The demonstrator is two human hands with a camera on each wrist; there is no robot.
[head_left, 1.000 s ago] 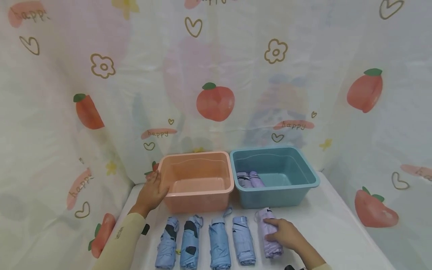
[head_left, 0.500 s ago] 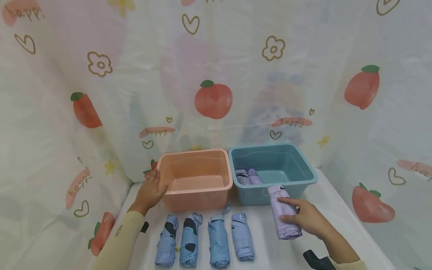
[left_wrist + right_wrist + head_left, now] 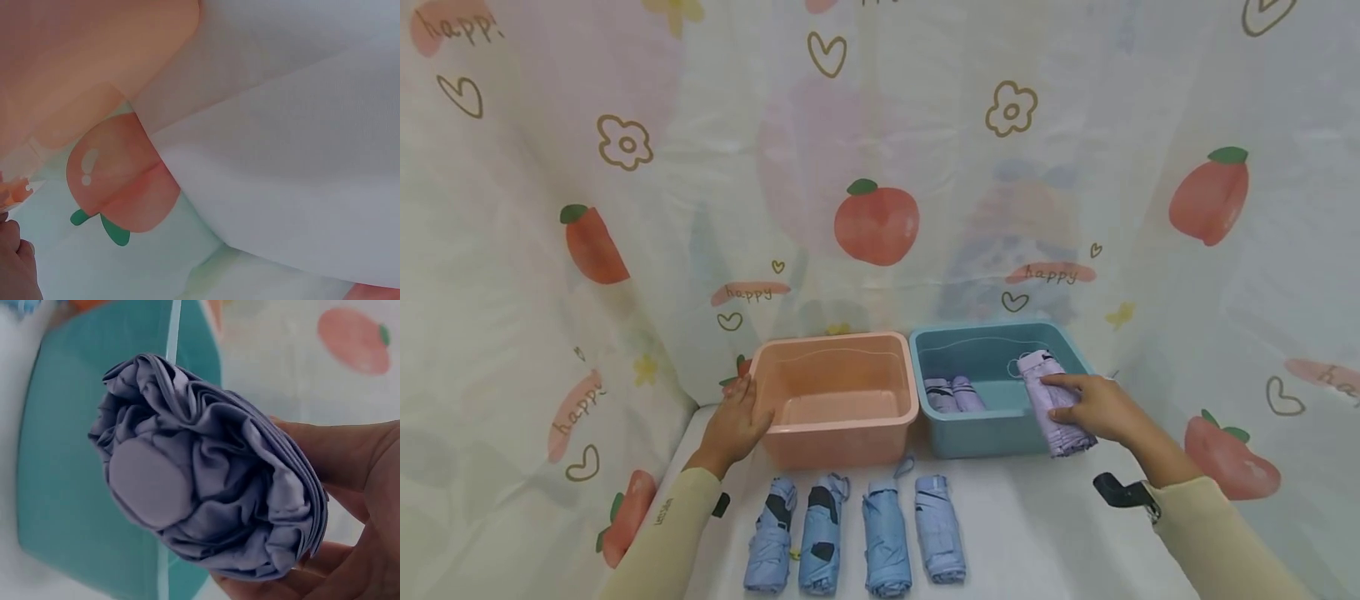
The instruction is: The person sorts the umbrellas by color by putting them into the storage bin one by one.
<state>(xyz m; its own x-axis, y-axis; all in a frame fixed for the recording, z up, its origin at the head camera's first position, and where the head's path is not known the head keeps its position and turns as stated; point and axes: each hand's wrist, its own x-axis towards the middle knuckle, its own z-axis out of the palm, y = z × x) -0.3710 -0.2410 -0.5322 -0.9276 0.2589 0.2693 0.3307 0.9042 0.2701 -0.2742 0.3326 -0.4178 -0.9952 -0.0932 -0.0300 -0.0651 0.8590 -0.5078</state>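
My right hand [image 3: 1093, 406] grips a folded purple umbrella [image 3: 1051, 408] over the front right rim of the blue-green basin [image 3: 985, 435]. In the right wrist view the umbrella's round end cap [image 3: 150, 483] and bunched fabric face the camera, with fingers and thumb around its side. Two more purple umbrellas [image 3: 967, 395] lie inside that basin at its left. My left hand [image 3: 735, 425] rests on the left rim of the orange basin [image 3: 838, 442], fingers fairly straight. Only a bit of that hand [image 3: 15, 265] shows in the left wrist view.
Several folded blue umbrellas [image 3: 887, 537] lie in a row on the white table [image 3: 1037, 542], in front of the basins. The basins stand side by side near the back. A printed curtain [image 3: 880, 150] closes off the back and both sides.
My right hand has lifted the purple umbrella from the right end of the row and carried it forward and right to the blue-green basin. The left hand stays put.
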